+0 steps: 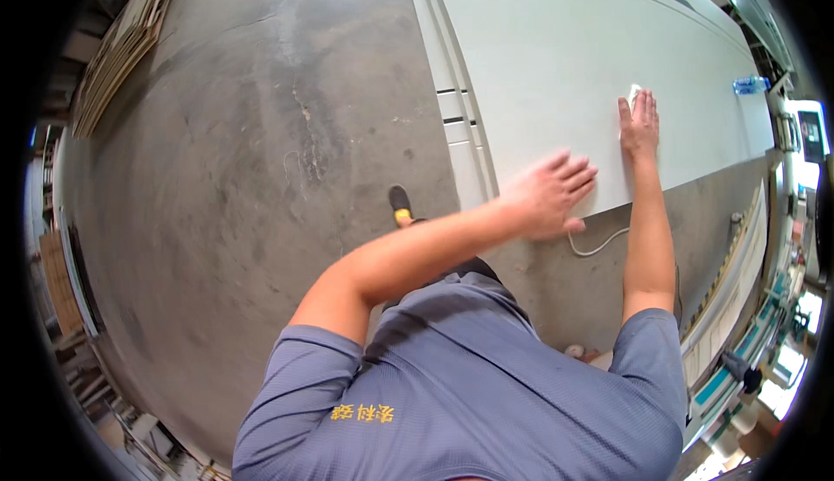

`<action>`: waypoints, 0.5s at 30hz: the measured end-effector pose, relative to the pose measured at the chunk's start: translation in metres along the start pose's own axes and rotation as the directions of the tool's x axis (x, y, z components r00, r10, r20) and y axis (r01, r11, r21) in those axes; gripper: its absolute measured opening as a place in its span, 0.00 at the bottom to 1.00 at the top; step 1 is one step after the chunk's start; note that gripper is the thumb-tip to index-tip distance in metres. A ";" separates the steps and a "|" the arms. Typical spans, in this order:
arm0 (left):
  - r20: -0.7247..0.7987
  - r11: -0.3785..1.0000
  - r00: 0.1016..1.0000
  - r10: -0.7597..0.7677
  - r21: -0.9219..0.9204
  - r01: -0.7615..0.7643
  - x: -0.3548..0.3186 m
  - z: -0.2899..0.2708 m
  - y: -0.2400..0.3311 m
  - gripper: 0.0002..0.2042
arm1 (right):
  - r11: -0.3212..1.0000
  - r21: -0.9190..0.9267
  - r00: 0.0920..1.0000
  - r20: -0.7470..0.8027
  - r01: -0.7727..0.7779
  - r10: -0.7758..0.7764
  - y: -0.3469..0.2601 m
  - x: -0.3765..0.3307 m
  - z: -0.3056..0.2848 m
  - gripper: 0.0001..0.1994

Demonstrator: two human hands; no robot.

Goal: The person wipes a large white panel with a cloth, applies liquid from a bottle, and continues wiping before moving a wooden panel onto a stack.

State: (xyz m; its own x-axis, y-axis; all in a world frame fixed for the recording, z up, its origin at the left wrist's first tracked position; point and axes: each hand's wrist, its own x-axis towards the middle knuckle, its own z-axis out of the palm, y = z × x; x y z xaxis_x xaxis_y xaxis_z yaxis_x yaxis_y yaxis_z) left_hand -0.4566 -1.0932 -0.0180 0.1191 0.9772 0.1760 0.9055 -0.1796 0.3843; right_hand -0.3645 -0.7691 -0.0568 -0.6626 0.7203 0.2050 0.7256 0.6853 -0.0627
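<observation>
A large pale panel with grooves along its edges lies flat in front of me. My right hand reaches onto it, palm down, the thumb apart from the fingers. Between thumb and fingers a small white piece shows, pressed against the panel; the hand covers most of it, so I cannot tell its kind. Over the panel's near left corner is my left hand, slightly blurred, its fingers stretched out and nothing in them. Whether it touches the panel I cannot tell.
A clear blue plastic bottle is at the panel's right end. A white cable hangs below the near edge. Stacked boards lean at the far left above the concrete floor. Long strips lie at the right.
</observation>
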 end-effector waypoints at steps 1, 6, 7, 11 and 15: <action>0.063 0.999 0.998 -0.020 0.046 0.017 0.004 -0.008 -0.027 0.40 | 1.000 0.021 1.000 0.004 -0.007 0.007 -0.009 -0.002 0.000 0.43; 0.021 0.935 0.967 -0.253 0.263 0.239 0.022 -0.074 -0.209 0.39 | 0.996 0.021 0.996 -0.009 -0.084 0.084 -0.040 -0.049 -0.016 0.37; -0.011 0.889 0.940 -0.342 0.320 0.327 0.026 -0.089 -0.255 0.40 | 0.994 0.027 0.995 -0.005 -0.103 0.103 -0.060 -0.061 -0.026 0.37; 0.128 0.708 0.810 -0.573 0.575 0.410 -0.028 -0.163 -0.480 0.28 | 0.982 0.003 0.982 -0.019 -0.190 0.190 -0.146 -0.125 -0.050 0.35; -0.313 0.830 0.940 -0.136 0.482 0.281 -0.226 -0.206 -0.650 0.18 | 0.955 0.005 0.955 -0.006 -0.297 0.297 -0.226 -0.157 -0.054 0.35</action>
State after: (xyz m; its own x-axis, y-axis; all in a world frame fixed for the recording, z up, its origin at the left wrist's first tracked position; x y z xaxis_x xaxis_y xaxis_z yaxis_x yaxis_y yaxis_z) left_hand -1.1559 -1.2205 -0.1206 -0.1390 0.9072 0.3970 0.9813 0.1800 -0.0679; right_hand -0.4142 -1.0434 -0.0217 -0.4159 0.8908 0.1829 0.8887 0.4408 -0.1259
